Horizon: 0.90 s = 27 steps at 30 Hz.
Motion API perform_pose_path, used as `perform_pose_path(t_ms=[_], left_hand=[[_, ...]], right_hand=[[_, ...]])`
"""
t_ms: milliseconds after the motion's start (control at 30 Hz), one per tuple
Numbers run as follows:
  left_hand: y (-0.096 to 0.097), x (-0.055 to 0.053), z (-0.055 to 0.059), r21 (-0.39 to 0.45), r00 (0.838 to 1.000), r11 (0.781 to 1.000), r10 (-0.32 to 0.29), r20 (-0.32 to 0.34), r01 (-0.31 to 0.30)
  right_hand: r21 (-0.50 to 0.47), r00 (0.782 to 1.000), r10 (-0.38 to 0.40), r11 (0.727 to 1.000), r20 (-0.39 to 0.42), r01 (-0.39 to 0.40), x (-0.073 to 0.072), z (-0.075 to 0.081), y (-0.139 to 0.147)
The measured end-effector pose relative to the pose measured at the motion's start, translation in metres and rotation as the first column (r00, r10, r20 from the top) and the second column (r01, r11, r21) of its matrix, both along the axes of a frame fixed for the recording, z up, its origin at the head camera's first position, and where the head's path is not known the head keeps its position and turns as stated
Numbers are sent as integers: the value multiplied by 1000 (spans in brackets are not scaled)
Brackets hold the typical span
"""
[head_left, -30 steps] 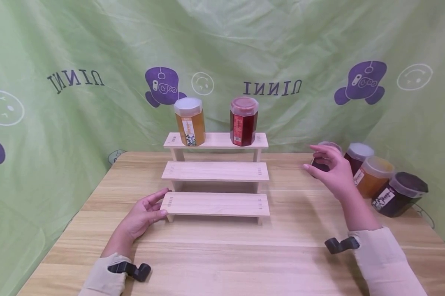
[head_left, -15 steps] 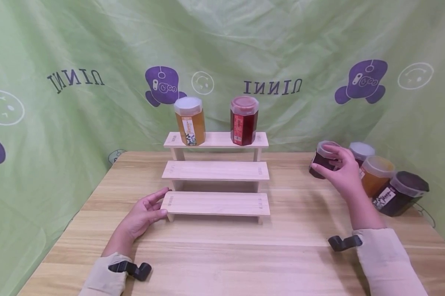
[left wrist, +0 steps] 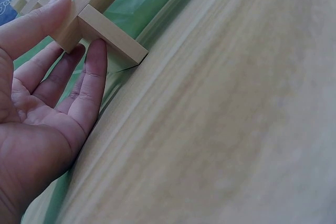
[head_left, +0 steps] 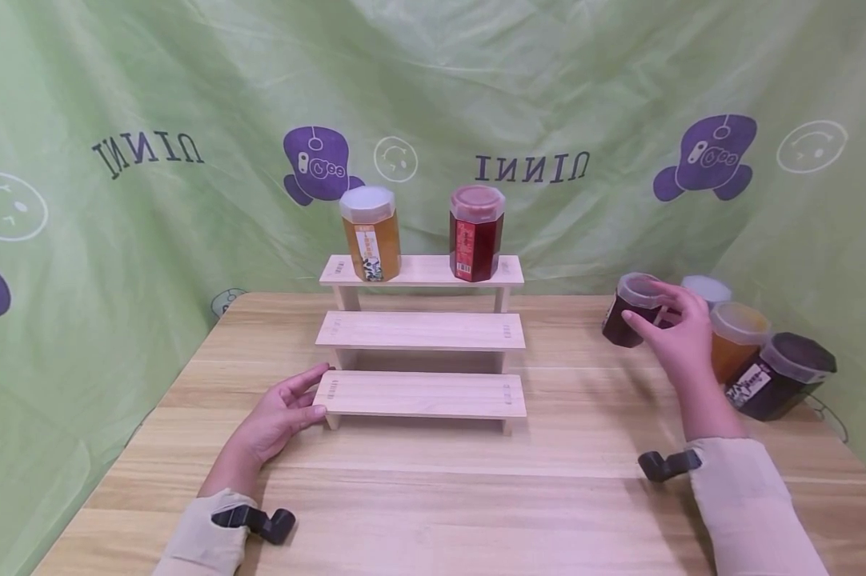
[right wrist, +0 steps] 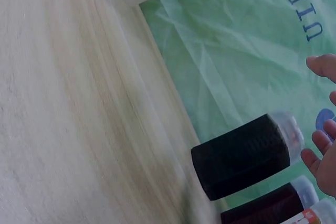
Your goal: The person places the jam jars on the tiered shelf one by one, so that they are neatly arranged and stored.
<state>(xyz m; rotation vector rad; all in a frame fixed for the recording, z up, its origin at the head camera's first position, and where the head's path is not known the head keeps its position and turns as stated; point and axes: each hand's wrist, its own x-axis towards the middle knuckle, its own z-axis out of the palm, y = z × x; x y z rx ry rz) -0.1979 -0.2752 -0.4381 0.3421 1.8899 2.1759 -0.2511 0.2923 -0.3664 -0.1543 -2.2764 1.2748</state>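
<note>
A three-step wooden stand (head_left: 422,330) stands on the table. My left hand (head_left: 274,420) holds the left end of its lowest step; in the left wrist view the thumb lies on the edge of the board (left wrist: 65,35) with the fingers beneath. At the back right, my right hand (head_left: 681,336) is beside a dark jar (head_left: 619,324) with a clear lid. The right wrist view shows the fingertips (right wrist: 310,158) close to that lid (right wrist: 287,135), thumb spread apart. On the top step sit an amber jar (head_left: 375,248) and a red jar (head_left: 478,244).
Right of the dark jar, a white-lidded jar (head_left: 708,290), another amber jar (head_left: 735,340) and a dark purple jar (head_left: 782,376) line the table's right edge. A green printed curtain (head_left: 548,96) hangs behind the wooden table (head_left: 433,512).
My right hand has moved to the right from in front of the dark jar, leaving more of it showing. The left hand keeps its place on the lowest step.
</note>
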Motion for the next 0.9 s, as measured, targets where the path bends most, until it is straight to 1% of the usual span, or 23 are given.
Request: perform_pose_path(t_ms=[133, 300, 533, 733, 800, 900], left_hand=[[0, 0, 0, 5, 1000, 1000, -4, -2, 4], [0, 0, 0, 11, 1000, 1000, -7, -5, 7], [0, -1, -1, 10, 1000, 1000, -3, -2, 3], [0, -1, -1, 15, 1000, 1000, 0, 4, 0], [0, -1, 0, 18, 1000, 1000, 4, 5, -4], [0, -1, 0, 20, 1000, 1000, 2, 7, -2]], right_hand=[[1, 1000, -8, 1000, 26, 8, -3, -3, 5], [-1, 998, 6, 1000, 65, -6, -6, -5, 10], [-22, 994, 21, 1000, 105, -19, -16, -10, 16], [26, 989, 33, 999, 146, -38, -24, -13, 21], [44, 986, 25, 999, 165, -32, -28, -14, 22], [43, 981, 8, 999, 193, -17, -33, -15, 23]])
